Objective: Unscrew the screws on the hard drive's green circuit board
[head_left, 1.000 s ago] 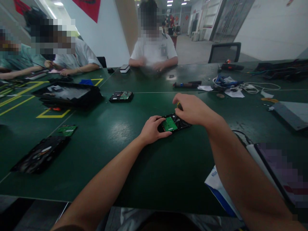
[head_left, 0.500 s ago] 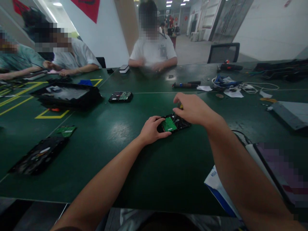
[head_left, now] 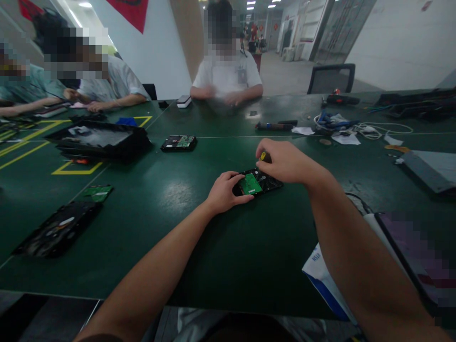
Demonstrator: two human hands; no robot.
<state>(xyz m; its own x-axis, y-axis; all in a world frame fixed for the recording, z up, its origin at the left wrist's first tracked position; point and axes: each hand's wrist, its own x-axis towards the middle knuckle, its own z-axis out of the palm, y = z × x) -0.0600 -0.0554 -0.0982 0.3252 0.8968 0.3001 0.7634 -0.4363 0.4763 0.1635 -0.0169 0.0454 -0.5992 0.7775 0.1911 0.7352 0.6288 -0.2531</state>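
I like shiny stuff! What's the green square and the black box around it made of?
Green square: flat, matte green, so likely a fibreglass circuit board. Black box, held by the left hand: dark with faint glints, maybe painted metal; unsure.

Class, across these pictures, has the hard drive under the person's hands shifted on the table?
No. The hard drive sits equally far from the other drive behind it.

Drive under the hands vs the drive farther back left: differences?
The near drive is gripped by the left hand, with the right hand holding a yellow-tipped tool over it; the far drive lies untouched. The near drive sits skewed on the table; the far drive lies squarer. Both are black, green board up.
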